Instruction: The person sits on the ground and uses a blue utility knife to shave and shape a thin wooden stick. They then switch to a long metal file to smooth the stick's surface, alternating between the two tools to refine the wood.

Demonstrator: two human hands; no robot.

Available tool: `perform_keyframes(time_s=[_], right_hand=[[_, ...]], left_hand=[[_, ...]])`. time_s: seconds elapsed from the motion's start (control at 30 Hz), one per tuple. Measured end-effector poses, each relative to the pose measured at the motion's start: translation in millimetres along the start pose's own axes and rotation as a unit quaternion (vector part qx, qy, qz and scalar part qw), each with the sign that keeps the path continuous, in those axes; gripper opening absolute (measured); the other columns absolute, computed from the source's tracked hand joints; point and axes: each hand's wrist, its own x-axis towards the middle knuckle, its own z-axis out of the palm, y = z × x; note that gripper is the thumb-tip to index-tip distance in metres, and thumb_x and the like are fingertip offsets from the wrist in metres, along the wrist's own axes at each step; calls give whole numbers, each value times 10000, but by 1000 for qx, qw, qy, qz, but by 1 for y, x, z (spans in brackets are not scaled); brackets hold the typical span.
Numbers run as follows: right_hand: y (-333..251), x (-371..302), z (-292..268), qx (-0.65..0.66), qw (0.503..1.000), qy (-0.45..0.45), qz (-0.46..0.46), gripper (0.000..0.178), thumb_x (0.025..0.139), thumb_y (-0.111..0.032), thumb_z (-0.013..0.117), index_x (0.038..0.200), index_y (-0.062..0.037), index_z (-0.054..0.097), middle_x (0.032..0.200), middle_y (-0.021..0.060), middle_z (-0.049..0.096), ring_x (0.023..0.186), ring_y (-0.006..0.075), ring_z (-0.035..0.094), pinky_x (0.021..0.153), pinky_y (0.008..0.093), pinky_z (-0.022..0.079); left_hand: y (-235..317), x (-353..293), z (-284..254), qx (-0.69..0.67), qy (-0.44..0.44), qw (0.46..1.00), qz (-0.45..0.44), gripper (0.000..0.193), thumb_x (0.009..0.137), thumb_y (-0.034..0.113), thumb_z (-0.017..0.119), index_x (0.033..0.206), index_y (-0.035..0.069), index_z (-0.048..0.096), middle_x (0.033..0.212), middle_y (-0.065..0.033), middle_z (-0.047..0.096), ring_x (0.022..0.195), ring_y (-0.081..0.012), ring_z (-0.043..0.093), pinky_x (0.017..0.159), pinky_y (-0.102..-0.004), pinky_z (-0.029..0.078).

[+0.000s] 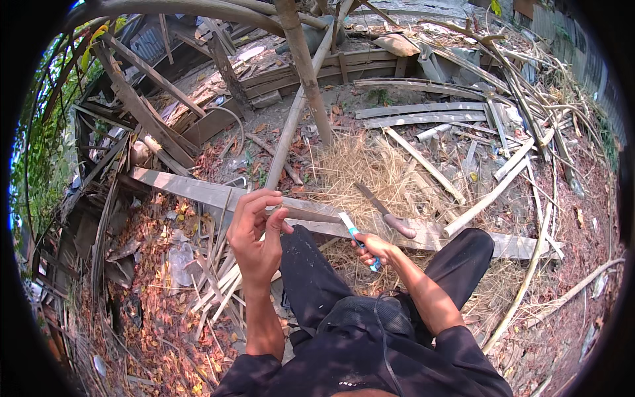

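Observation:
My left hand (256,228) is raised above the plank, its thumb and forefinger brought close together. What it pinches, if anything, is too thin or small to make out. My right hand (374,251) grips a small blue-handled knife (348,223), its pale blade pointing up and to the left, over the plank. Just beyond that hand, a larger knife (390,217) with a dark blade and brown wooden handle lies across straw and the plank. The long grey plank (178,185) runs crosswise in front of me, beyond my knees.
A heap of dry straw (360,169) lies beyond the plank. A wooden post (305,73) and a slanting pole (284,142) rise ahead. Thin split strips (228,288) lie left of my legs. Boards and poles (423,119) are scattered at the far right.

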Motion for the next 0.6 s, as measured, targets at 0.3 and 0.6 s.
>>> perform_keyframes(time_s=[0.3,0.6], right_hand=[[-16,-59,53,-443,784,325,-289,420,976,-390,347,995,4,489,800,298,590,804,481,559,722,515,406],[-22,-54,124,-487,723,320,-372,242,963,-264,440,977,-23,459,545,244,522,521,458,526,491,527,393]], left_hand=[[-20,-4,-5,76,36,996,-26,227,927,71,545,1125,-38,566,950,-130,663,642,-85,582,592,-210,479],[-38,-17,-4,119,125,985,-24,190,870,20,619,1044,-52,600,867,-129,658,638,-102,592,589,-206,486]])
